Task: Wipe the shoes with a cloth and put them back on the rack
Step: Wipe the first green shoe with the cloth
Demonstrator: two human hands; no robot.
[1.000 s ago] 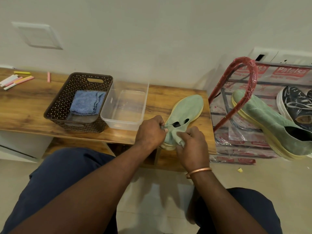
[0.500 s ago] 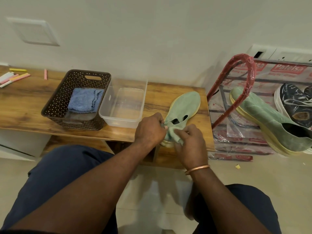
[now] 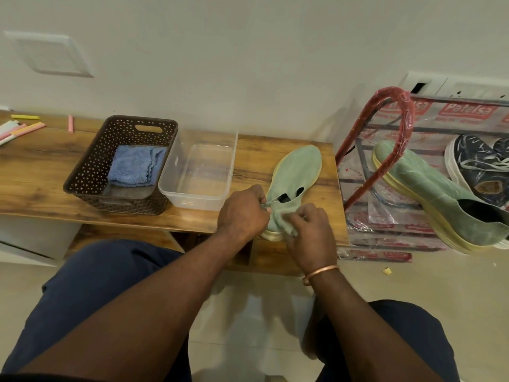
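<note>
Broadly, a long wood-grain surface (image 3: 41, 172) runs across the view from nine o'clock to just past centre. A red tubular shoe rack wrapped in printed clear plastic (image 3: 405, 119) stands on the floor at its three o'clock end. A brown perforated plastic basket (image 3: 91, 166) sits on the surface at about ten o'clock from the hands. A clear rectangular plastic tub (image 3: 198, 199) sits just beside it on the right.

The pale green knit slip-on shoe with a yellowish sole (image 3: 298, 166) lies on the surface, near its three o'clock end. Its toe points to one o'clock and its heel is at the near edge. Its matching green shoe (image 3: 429, 194) rests tilted on the rack, next to a dark blue lace-up shoe (image 3: 476, 161). The folded light blue terry cloth (image 3: 135, 168) lies in the basket, untouched.

The left hand (image 3: 242, 213) is curled, its fingertips pinching the collar edge at the shoe's opening. The right hand (image 3: 311, 232) is also curled, bunching the soft heel fabric in its grip. A few coloured chalk sticks (image 3: 24, 128) lie at the far nine o'clock end.

The shoe looks light. Its upper looks limp and gives under the fingers, so the collar would probably crumple if the shoe were wiped while held there. The firmer sole, or a hand slipped inside, seems the better hold.
</note>
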